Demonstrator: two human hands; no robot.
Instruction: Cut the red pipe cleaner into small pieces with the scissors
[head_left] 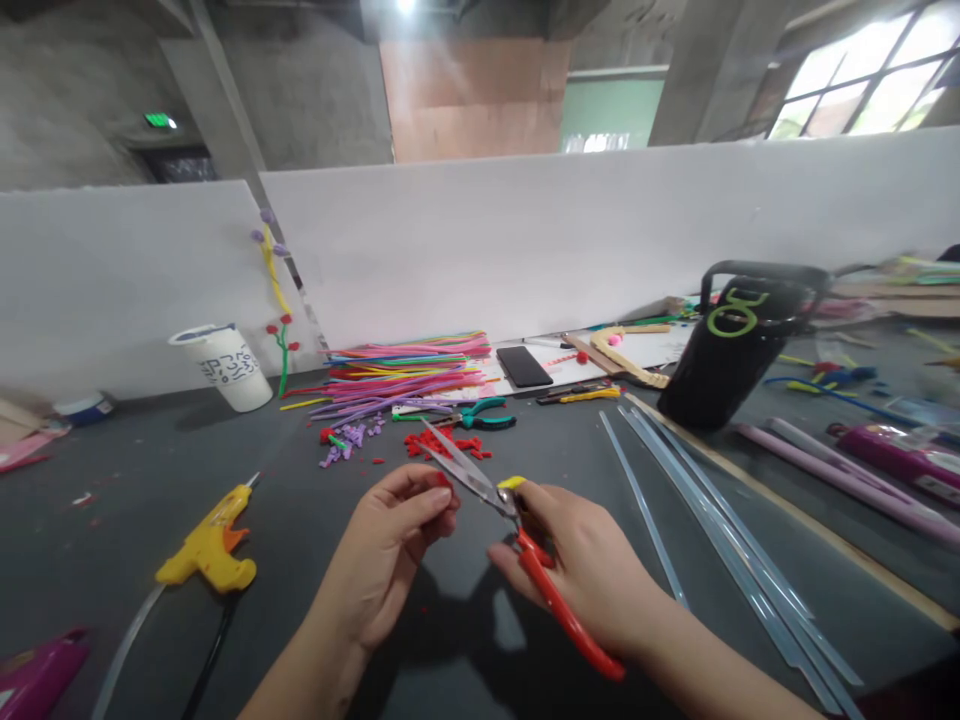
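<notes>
My left hand (394, 555) pinches a small red fuzzy piece (443, 484) between thumb and fingertips; most of it is hidden. In my right hand (596, 555) is a pair of scissors (555, 598) with red handles. Its blades point up and left, slightly parted, just beyond the left fingertips. A bit of yellow (512, 483) shows at the right index finger. Behind the blades lies a pile of short red pieces (469, 444), and left of it a heap of short purple pieces (352, 440).
A yellow glue gun (206, 545) lies at left. Bundled pipe cleaners (405, 372), teal-handled pliers (484, 413) and a phone (523, 367) lie behind the piles. A white cup (225, 370) stands back left, a black bottle (731, 350) right, near clear glue sticks (720, 530).
</notes>
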